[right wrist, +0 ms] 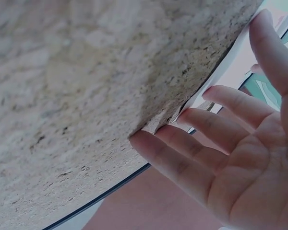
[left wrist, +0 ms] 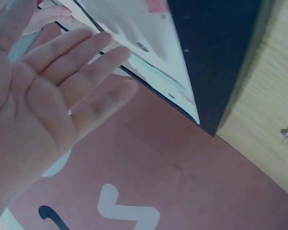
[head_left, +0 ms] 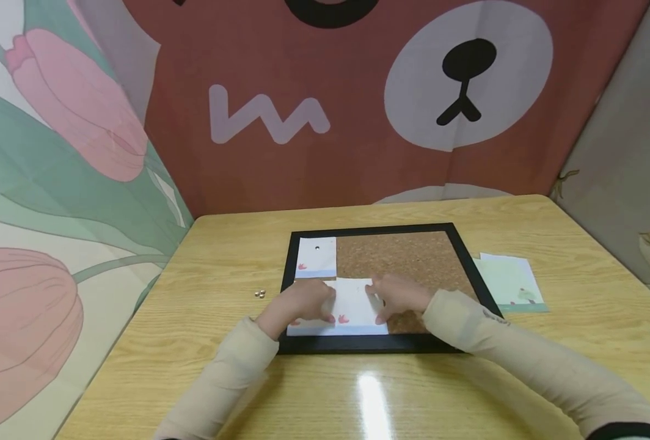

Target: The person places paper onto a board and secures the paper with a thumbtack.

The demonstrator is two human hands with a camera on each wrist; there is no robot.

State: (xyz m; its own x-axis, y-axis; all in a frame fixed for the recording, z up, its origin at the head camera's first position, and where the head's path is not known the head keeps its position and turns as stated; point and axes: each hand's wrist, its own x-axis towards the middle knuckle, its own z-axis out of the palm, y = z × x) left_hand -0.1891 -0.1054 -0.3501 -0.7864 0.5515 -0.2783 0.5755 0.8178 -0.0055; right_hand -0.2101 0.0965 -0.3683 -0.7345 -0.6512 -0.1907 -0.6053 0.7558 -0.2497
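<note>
A black-framed corkboard (head_left: 407,253) lies on the table. My left hand (head_left: 310,300) rests over the lower left note sheet (head_left: 303,330), its fingertips at the left edge of another white note sheet (head_left: 355,299) printed with a small red figure. At that sheet's right edge is my right hand (head_left: 399,294). In the right wrist view, its fingertips touch the cork (right wrist: 86,105), with the thumb (right wrist: 273,52) at the paper. Fingers of both hands are extended. Above, an upper left note sheet (head_left: 316,260) carries a pin (head_left: 317,247) near its top.
Several metallic pushpins (head_left: 260,294) lie on the wooden table (head_left: 215,269) left of the board. To the board's right, a green note sheet (head_left: 506,281) overlaps a white one (head_left: 487,256). A patterned cloth (head_left: 275,171) hangs behind the table.
</note>
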